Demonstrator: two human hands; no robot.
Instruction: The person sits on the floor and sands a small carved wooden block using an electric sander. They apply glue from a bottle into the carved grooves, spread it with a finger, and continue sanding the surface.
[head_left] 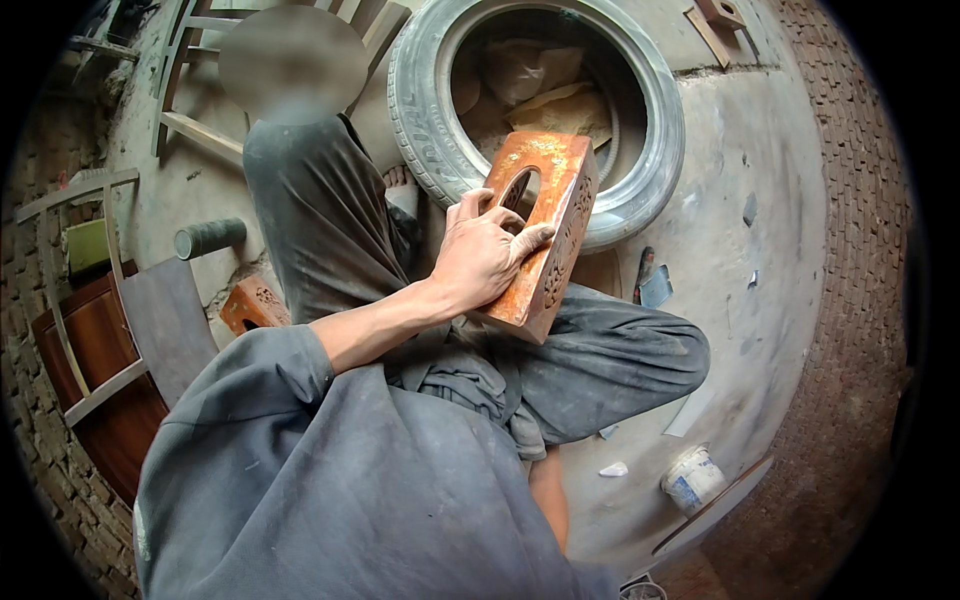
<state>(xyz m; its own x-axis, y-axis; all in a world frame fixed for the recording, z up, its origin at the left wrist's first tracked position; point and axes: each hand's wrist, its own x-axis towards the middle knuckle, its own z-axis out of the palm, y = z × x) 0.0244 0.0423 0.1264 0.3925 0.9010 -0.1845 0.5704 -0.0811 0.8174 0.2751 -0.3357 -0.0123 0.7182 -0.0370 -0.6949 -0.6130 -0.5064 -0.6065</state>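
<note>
A carved wooden tissue box (535, 230), orange-brown with pale worn patches, is tilted over my lap. An oval opening shows in its upper face, and cut-out patterns run along its right side. My left hand (483, 250) grips this box, fingers curled at the oval opening and thumb spread across the top face. Its fingertips look dusty with a pale powder. My right hand is out of sight. Some bare skin of a limb (549, 500) shows below my right knee; I cannot tell whether it is arm or leg.
Just beyond the box lies a large tyre (420, 100) with bags inside. To the left are another carved box (254, 305), a green cylinder (210, 238), a grey sheet (168, 318) and wooden frames (100, 395). At right stand a white bucket (694, 480) and a brick strip (850, 250).
</note>
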